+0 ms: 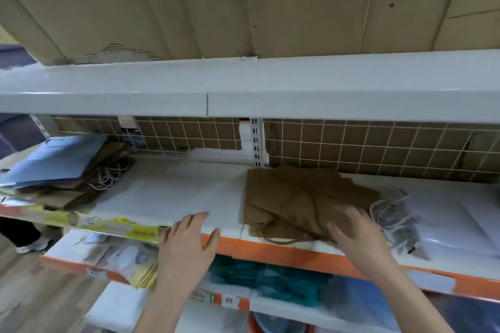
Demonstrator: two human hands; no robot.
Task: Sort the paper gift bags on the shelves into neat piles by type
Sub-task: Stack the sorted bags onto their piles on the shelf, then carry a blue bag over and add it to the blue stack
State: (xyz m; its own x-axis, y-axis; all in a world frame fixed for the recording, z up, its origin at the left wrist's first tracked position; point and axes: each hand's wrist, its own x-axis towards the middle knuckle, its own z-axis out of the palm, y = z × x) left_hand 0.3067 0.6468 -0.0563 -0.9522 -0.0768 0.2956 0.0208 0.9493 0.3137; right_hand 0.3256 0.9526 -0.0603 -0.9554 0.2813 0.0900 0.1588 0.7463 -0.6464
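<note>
Right hand (354,232) presses flat, fingers straight, on the brown paper bags (303,197); left hand (189,238) rests open beside them. Loose overhanging bags could slide off.

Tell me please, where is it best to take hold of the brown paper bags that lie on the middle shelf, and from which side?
Probably the near edge of the brown paper bags, from the front. They lie flat and fanned unevenly, overhanging the shelf lip slightly, so fingers can slide under there. The right hand already rests flat on that corner; the left hand could steady the other end.
</note>
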